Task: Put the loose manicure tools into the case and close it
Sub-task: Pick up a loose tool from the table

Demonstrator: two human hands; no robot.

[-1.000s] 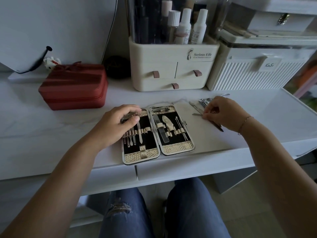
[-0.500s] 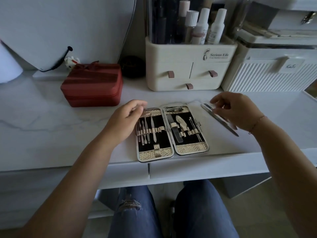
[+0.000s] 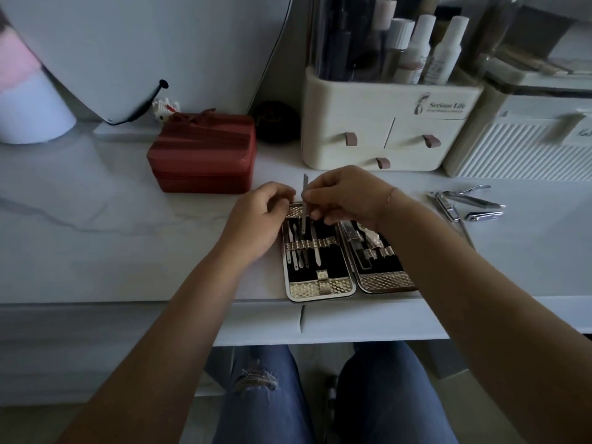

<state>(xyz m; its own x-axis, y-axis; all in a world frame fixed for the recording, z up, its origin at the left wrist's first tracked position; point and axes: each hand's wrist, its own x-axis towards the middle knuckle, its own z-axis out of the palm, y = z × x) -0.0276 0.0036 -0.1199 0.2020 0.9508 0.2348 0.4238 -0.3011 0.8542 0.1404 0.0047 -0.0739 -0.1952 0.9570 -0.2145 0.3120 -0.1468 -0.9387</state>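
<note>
One tool [image 3: 304, 185] stands pinched by fingers [image 3: 313, 196] of the right hand [image 3: 349, 195].

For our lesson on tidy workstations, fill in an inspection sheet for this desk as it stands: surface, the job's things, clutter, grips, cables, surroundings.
Surface: white marbled desk.
Job's things: manicure case lies open near the front edge; loose tools lie right of it.
Clutter: red pouch, cream organiser holding bottles, ribbed white box.
Grips: right hand pinches a slim tool over the case's left half; left hand curled beside it, hold unclear.
Cables: black cord against the white panel, back left.
Surroundings: knees in jeans below the desk.
</note>
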